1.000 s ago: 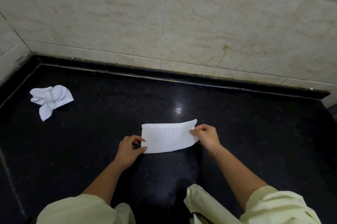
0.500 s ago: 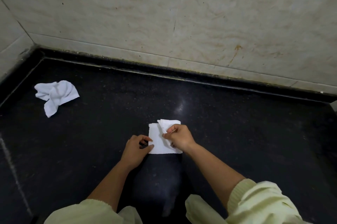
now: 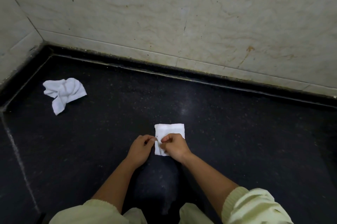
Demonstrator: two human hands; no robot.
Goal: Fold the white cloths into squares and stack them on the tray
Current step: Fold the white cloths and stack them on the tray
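Near the back left corner of the bench (image 3: 237, 132) I see a crumpled cloth (image 3: 63, 94), not yet folded. Near the middle of the front edge, the left hand (image 3: 141, 148) pinches the left edge of the folded cloth (image 3: 171, 130), I think to keep the layers aligned. The right hand (image 3: 174, 146) rests on it with curled fingers and pinches the same edge, probably to set the fold. I see no tray.

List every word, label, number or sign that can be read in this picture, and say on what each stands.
There is none. The folded cloth, the crumpled cloth, the dark counter and the tiled wall carry no letters or numbers.
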